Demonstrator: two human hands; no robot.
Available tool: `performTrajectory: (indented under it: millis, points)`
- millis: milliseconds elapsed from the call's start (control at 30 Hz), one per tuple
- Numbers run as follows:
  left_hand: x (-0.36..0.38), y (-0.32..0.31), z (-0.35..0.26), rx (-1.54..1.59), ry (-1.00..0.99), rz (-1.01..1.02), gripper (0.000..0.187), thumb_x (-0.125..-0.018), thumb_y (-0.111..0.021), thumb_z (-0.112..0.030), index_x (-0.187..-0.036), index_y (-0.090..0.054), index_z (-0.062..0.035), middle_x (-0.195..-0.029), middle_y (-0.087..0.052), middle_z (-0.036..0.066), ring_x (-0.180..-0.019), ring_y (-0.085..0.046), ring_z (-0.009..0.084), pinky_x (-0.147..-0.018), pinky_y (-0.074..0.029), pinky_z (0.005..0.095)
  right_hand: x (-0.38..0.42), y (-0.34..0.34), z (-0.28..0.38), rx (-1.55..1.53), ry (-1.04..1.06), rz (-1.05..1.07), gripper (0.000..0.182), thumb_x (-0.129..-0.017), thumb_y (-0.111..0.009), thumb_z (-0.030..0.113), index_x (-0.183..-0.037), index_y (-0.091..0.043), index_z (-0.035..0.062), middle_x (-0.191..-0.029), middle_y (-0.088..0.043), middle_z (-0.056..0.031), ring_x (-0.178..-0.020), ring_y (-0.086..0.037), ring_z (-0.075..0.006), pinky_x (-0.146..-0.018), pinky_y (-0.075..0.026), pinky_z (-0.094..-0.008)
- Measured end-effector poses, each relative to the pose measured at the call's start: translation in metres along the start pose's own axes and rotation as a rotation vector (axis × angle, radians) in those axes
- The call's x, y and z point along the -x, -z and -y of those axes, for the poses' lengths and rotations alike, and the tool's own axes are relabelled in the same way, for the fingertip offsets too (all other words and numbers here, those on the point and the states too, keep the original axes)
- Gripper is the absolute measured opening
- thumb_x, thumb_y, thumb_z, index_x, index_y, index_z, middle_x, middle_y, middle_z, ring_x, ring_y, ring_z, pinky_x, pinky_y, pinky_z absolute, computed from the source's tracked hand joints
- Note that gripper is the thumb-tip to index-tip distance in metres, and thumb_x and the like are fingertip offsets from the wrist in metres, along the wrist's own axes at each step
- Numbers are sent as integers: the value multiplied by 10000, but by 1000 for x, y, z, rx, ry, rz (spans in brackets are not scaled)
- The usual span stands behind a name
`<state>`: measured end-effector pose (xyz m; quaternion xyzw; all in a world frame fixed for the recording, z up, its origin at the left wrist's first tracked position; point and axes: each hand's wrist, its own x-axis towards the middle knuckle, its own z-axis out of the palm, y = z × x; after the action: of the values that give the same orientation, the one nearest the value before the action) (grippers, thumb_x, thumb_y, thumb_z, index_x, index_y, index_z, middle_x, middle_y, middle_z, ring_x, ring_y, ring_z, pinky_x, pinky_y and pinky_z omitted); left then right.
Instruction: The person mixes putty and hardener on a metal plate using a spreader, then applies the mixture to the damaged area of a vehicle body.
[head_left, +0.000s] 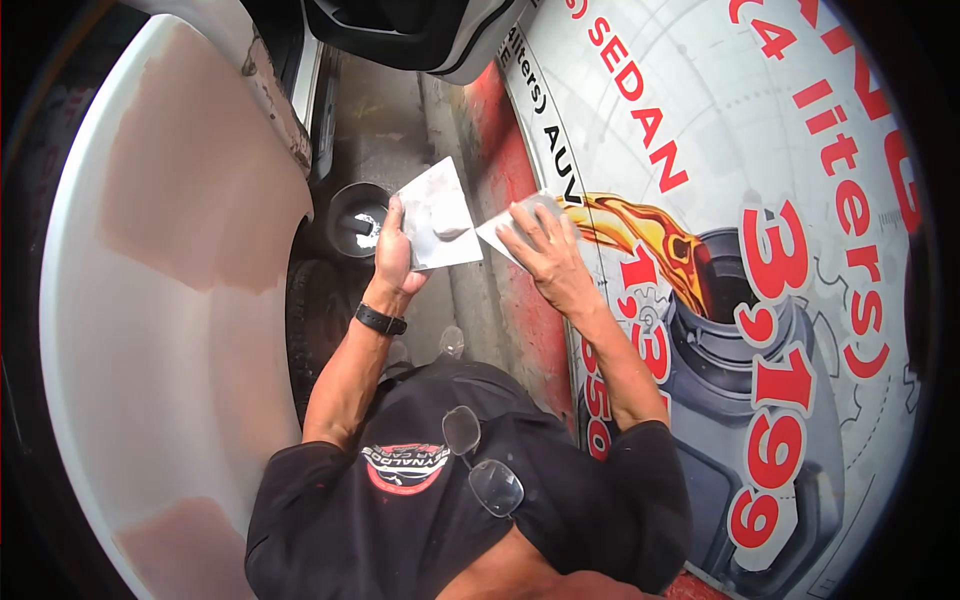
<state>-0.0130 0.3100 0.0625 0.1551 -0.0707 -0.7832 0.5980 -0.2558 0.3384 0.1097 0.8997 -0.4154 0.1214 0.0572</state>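
Grey-white flat sheet held up in front of the chest, between the white car panel on the left and the printed banner on the right. Left hand closed on the sheet's lower left edge, thumb on the face, fingers behind. Right hand pinching a second, smaller pale piece, fingers laid flat over it, its corner just beside the sheet's right edge; contact between the two not clear.

Risks, as judged:
- Small pale blob sitting low on the sheet's face. Sheet tilted; likely to slide or drip toward the floor if the tilt grows.
- Grip on one edge only. Any push from the right hand likely to twist the sheet out of the hold.
- Open black round container right below the left hand, beside the tyre; a dropped sheet could land in or on it.
- Glasses hanging loose from the shirt collar; could swing forward on a lean.

Condition of the sheet: thin, stiff, roughly square, surface smeared and dull, corners intact. Blob compact, not spread. Pinkish matt patches showing on the car panel. Black watch on the left wrist.
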Motion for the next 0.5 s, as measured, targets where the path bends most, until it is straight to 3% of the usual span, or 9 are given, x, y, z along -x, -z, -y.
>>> performTrajectory:
  millis: [33, 67, 167, 200, 267, 367, 433, 500]
  points:
    - [0, 0, -3, -3, -16, 48, 568, -1064, -295, -436, -1408, -436, -7, -1360, -565, 146, -1201, -588, 314, -1039, -468, 470, 8, 0, -4, 73, 11, 61, 604, -834, -550, 2, -1406, -504, 190, -1446, -474, -101, -1288, -467, -412, -1001, -380, -663]
    - [0, -3, -7, -6, -30, 92, 581, -1064, -287, -442, -1423, -417, -4, -1379, -547, 148, -1221, -573, 316, -1061, -448, 465, 14, 1, -4, 93, -7, 59, 599, -804, -550, -38, -1373, -538, 150, -1372, -543, -127, -1197, -536, -387, -997, -424, -583]
    - [-5, 3, -13, -69, -96, 35, 628, -1054, -286, -483, -1416, -426, 10, -1380, -547, 157, -1240, -563, 312, -1074, -441, 455, 11, 26, -9, -599, -175, -111, 560, -796, -509, -61, -1336, -567, 72, -1233, -621, -162, -1093, -604, -294, -981, -465, -408]
    - [-8, 6, -14, -144, -136, 1, 657, -1037, -301, -522, -1411, -435, 1, -1354, -563, 163, -1198, -591, 322, -1025, -481, 467, 7, 46, -2, -686, -333, -91, 512, -827, -507, -33, -1333, -556, 27, -1151, -644, -130, -1030, -606, -214, -930, -456, -326]
    - [-1, -3, -15, -182, -134, -28, 692, -1015, -326, -571, -1397, -452, -8, -1317, -586, 168, -1146, -626, 330, -969, -527, 477, 6, 68, 6, -863, -611, -80, 454, -873, -512, 8, -1323, -540, -38, -1034, -650, -63, -926, -587, -107, -860, -446, -239]
    - [2, 0, -11, -114, -75, -23, 715, -997, -364, -602, -1379, -467, -7, -1315, -588, 157, -1158, -620, 314, -965, -526, 480, 3, 73, 9, -1151, -736, -110, 418, -877, -538, 18, -1288, -543, -57, -1051, -632, -35, -942, -582, -109, -854, -445, -246]
    - [0, 8, 0, -132, -91, -61, 724, -989, -383, -615, -1380, -468, -12, -1311, -590, 147, -1165, -614, 298, -980, -513, 470, -7, 70, 19, -1277, -744, -255, 389, -849, -524, 17, -1227, -586, -45, -950, -629, -8, -824, -563, -87, -767, -455, -234]
    - [-4, 14, 9, -158, -93, -81, 749, -971, -404, -641, -1375, -475, -14, -1302, -596, 136, -1160, -614, 288, -986, -507, 462, -13, 68, 23, -1441, -808, -311, 380, -845, -539, 14, -1218, -587, -40, -984, -647, -24, -868, -593, -101, -810, -473, -244]
